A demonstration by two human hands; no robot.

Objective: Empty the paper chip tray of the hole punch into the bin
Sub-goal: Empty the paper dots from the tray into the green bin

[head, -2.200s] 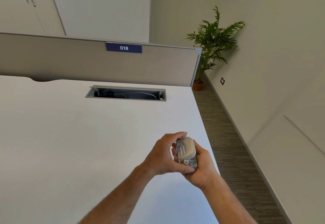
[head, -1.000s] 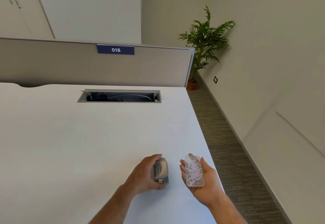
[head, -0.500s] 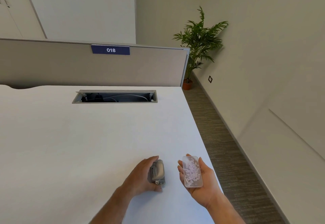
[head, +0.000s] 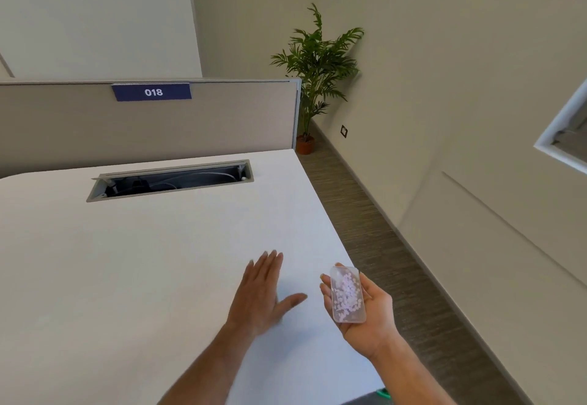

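The clear plastic chip tray (head: 347, 295) lies face up in the palm of my right hand (head: 374, 322), just past the right edge of the white desk (head: 127, 261). Small white and pinkish paper chips fill it. My left hand (head: 263, 293) hovers flat over the desk with the fingers stretched and the thumb out, holding nothing. The hole punch body does not show in this view; I cannot tell whether it lies under my left hand. No bin is in view.
An open cable slot (head: 171, 179) is cut into the desk's far side, in front of a grey partition (head: 222, 125) labelled 018. A carpeted aisle (head: 381, 245) runs along the right wall to a potted plant (head: 317, 64). Something green (head: 382, 392) peeks out below the desk corner.
My left hand has let go of the hole punch body and spread flat; the punch is gone from sight. The right hand still holds the tray. The view has tilted and shifted right.
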